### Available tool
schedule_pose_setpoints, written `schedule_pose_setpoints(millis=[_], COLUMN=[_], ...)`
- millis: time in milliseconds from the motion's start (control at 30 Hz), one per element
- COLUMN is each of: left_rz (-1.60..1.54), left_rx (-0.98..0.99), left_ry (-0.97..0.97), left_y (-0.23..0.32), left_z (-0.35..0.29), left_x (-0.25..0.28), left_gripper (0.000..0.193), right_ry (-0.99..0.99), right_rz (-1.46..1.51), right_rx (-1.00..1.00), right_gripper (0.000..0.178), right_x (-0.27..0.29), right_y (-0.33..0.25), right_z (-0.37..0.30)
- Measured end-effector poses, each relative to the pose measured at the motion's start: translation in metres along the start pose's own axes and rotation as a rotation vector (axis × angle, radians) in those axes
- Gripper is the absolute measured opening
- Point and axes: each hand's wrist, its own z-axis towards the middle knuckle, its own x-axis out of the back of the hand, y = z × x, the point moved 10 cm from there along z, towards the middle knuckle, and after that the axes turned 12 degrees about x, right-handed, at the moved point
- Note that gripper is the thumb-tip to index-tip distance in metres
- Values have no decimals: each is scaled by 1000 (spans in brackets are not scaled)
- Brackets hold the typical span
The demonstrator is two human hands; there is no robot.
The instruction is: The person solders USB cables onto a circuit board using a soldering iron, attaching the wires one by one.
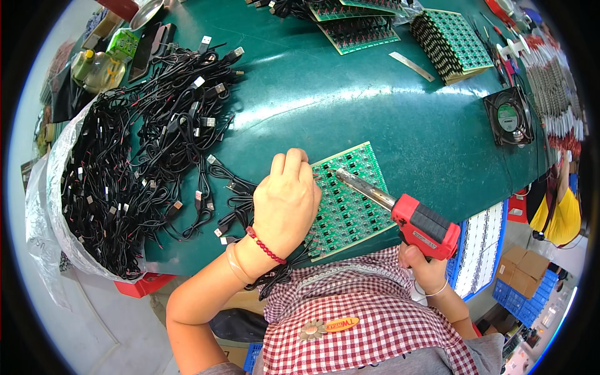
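A green circuit board panel (357, 215), set with rows of small parts, lies on the green table in front of me. My right hand (426, 270) is wrapped round the grip of a red and black soldering gun (431, 230). Its metal barrel points up and left, with the tip over the panel's upper left part; contact cannot be told. At the panel's left edge my left hand (286, 203) is closed, its fingertips hidden behind the hand. Black USB cables (240, 203) lie beside and under that wrist, and thin red wire ends show along the panel's left edge.
A large heap of black USB cables (181, 119) covers the left, partly in a clear plastic bag (55, 169). Stacked circuit panels (459, 44), a steel ruler (411, 66) and a black fan (507, 116) lie far right. A blue-edged tray (480, 250) stands right; beyond is another person's yellow garment (557, 215).
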Motion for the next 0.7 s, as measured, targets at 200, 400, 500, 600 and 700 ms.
schedule_pose_setpoints(millis=[200,400,500,600,700], left_rz=[-5,6,12,22,34], left_rx=[-3,-3,-20,-45,-58], left_ry=[2,-4,-26,-56,-59], left_y=[0,1,0,1,2], left_z=[0,2,3,2,1], left_x=[1,1,3,-1,-1], left_gripper=[16,14,14,14,15], right_ry=[3,-2,-3,-21,16], right_rz=[-5,5,-8,4,75], right_rx=[2,-1,1,11,-146], right_gripper=[44,43,44,44,25], right_x=[0,1,2,1,1], right_y=[0,1,1,1,9], right_z=[-1,-2,-3,-6,-10])
